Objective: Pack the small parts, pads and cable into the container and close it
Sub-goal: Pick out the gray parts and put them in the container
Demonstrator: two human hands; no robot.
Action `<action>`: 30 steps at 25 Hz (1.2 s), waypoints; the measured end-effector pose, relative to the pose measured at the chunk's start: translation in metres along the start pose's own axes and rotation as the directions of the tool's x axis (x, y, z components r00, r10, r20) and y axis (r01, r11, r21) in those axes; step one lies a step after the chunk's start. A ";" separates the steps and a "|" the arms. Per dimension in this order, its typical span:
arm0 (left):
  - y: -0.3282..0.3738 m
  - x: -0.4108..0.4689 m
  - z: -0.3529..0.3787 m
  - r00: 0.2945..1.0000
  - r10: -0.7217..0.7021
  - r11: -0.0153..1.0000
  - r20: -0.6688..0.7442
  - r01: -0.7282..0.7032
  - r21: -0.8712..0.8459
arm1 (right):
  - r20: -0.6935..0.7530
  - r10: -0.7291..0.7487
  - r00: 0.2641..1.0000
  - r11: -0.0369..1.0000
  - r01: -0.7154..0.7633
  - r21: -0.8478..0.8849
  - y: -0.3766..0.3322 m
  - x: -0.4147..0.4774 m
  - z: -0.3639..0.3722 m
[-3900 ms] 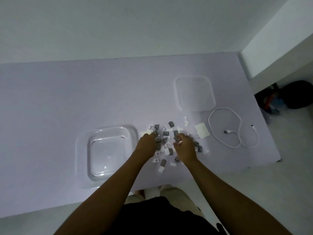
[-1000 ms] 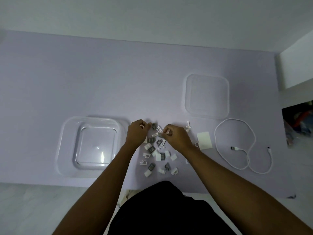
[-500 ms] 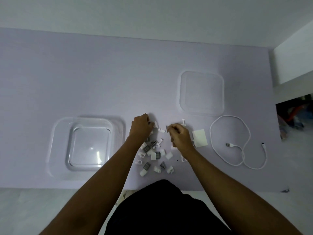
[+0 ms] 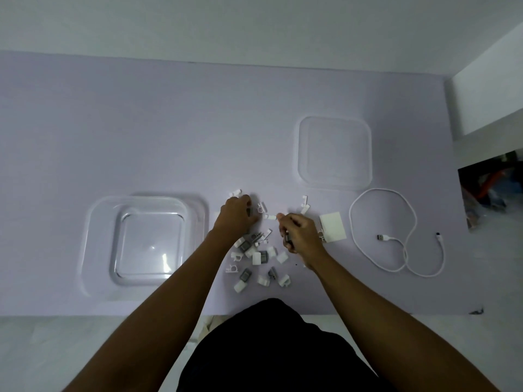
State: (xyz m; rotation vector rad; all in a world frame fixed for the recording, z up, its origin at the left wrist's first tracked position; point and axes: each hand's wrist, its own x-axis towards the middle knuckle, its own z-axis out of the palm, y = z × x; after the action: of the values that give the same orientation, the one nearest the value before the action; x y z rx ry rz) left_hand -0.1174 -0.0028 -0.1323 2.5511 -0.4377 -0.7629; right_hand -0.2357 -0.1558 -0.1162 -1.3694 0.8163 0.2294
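Note:
A clear square container [image 4: 147,241] sits open at the left of the lilac table. Its clear lid [image 4: 334,152] lies flat farther back on the right. Between them several small white and grey parts [image 4: 256,256] are scattered. My left hand [image 4: 235,217] is closed over parts at the pile's far edge, with a grey piece showing between the fingers. My right hand [image 4: 297,232] is curled around small parts, a white one at the fingertips and a grey one in the palm. A white square pad [image 4: 333,230] lies just right of it. A white cable [image 4: 396,236] lies looped at the right.
The table's near edge [image 4: 113,314] runs just in front of my body. At the right the table ends beside a white wall corner [image 4: 486,89] and a dark gap with clutter [image 4: 492,190]. A wall bounds the far side.
Both hands have kept gathering parts from the pile, shifting from its middle to its far edge. The pile has thinned and spread toward me. Container, lid, pad and cable stay where they were.

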 end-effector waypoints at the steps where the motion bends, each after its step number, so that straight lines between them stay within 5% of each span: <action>1: 0.000 -0.001 0.000 1.000 -0.001 1.000 0.003 0.001 0.000 | 0.009 -0.058 0.998 0.996 0.058 -0.069 0.005 0.002 0.002; 5: -0.001 -0.006 -0.007 0.999 -0.051 0.993 0.008 0.051 -0.106 | 0.153 -0.286 0.946 0.856 0.324 -0.402 0.025 0.006 0.011; 9: -0.005 -0.015 -0.026 0.992 -0.129 0.941 -0.013 0.118 -0.318 | 0.274 -0.309 0.911 0.647 0.413 -0.640 0.035 0.005 0.024; 16: -0.023 -0.046 -0.024 0.994 -0.029 0.993 0.109 0.041 -0.107 | 0.259 -0.297 0.919 0.450 0.374 -0.811 0.028 0.012 0.035; 18: -0.022 -0.050 -0.012 0.993 -0.042 0.997 0.113 0.049 -0.062 | 0.238 -0.288 0.927 0.491 0.357 -0.795 0.029 0.014 0.034; 23: -0.016 -0.049 0.005 0.993 -0.117 0.993 0.014 0.117 0.012 | -0.045 -0.092 0.995 0.946 0.073 -0.314 0.017 0.000 0.017; 26: -0.015 -0.049 0.013 0.986 -0.164 0.986 -0.010 0.164 -0.014 | 0.008 0.088 0.996 0.996 -0.088 -0.010 0.012 -0.016 0.001; 30: -0.012 -0.049 0.015 0.982 -0.188 0.982 0.013 0.188 0.005 | 0.069 0.177 0.982 0.968 -0.186 0.168 0.016 -0.023 -0.006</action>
State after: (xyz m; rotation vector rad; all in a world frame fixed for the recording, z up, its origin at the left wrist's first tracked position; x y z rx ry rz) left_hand -0.1631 0.0227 -0.1277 2.6184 -0.2032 -0.8466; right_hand -0.2641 -0.1509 -0.1138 -1.1208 0.8971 0.3284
